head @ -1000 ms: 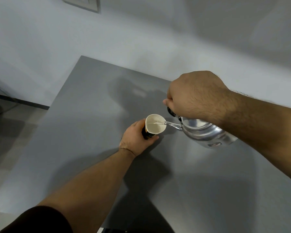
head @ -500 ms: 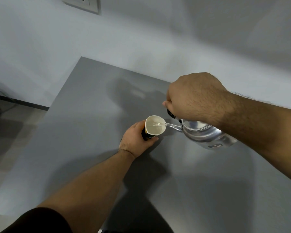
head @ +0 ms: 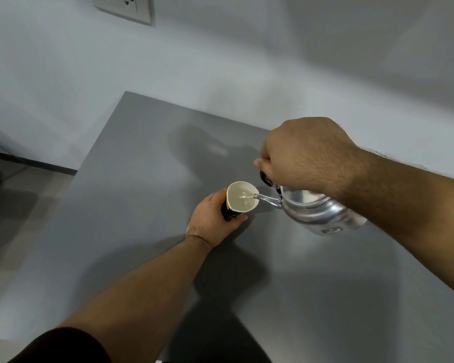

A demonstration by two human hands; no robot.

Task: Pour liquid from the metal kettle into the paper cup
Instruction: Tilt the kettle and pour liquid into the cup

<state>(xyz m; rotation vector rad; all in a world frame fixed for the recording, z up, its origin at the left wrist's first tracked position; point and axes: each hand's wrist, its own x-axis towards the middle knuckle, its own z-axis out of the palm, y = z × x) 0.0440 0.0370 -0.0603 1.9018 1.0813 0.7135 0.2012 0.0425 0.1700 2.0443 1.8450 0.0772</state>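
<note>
the pour is under way: the kettle [head: 317, 208] is tilted with its spout over the rim of the cup [head: 242, 198], and clear liquid is seen inside, fairly high up. what is left is judged to be righting the kettle and setting it down. the cup is stood on the grey table [head: 142, 205], wrapped by the left hand [head: 212, 221]. the kettle's handle is clenched in the right hand [head: 307, 155]. a dark mark on the kettle cannot be read.

Shiny metal, matt paper, smooth grey worktop.
The kettle [head: 317, 210] is gleaming as polished metal with a glossy black handle [head: 266, 179]; the cup [head: 243, 197] is showing matt white paper inside; the worktop [head: 142, 179] is looking smooth, satin grey.
</note>
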